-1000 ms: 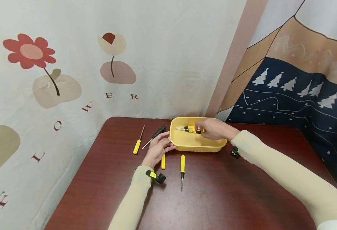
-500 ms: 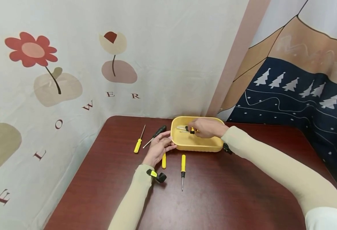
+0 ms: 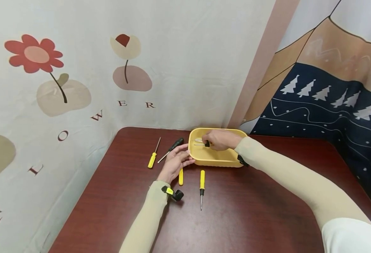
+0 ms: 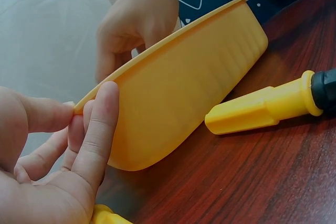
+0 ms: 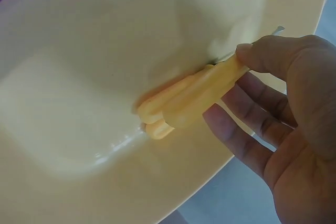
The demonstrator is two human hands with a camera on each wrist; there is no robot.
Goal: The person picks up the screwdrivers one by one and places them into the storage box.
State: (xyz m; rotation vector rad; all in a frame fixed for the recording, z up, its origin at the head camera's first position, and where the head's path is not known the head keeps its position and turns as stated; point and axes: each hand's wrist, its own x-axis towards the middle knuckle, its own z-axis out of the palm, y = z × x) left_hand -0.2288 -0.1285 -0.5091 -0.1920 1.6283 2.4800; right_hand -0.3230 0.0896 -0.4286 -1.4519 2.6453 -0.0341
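Note:
A yellow plastic tray [image 3: 218, 163] sits at the back of the table. My left hand [image 3: 174, 163] pinches its left rim between thumb and fingers, clearly so in the left wrist view. My right hand [image 3: 222, 138] is inside the tray, gripping a screwdriver [image 5: 205, 94] by its yellow handle near the black collar. Other yellow screwdriver handles [image 5: 157, 129] lie right beside and under it, against the tray floor. Metal shafts point toward the tray's left end in the head view, and my right fingers partly hide them.
Left of the tray lie a yellow screwdriver [image 3: 152, 160] and a black-handled screwdriver [image 3: 176, 143]. A yellow handle [image 3: 180, 176] shows beside my left wrist, partly covered by the hand. Another yellow screwdriver [image 3: 202, 181] lies in front of the tray. A curtain [image 3: 185, 70] hangs behind the table.
My right hand has moved left inside the tray with the screwdriver, bringing it close alongside the others there. My left hand stays on the rim.

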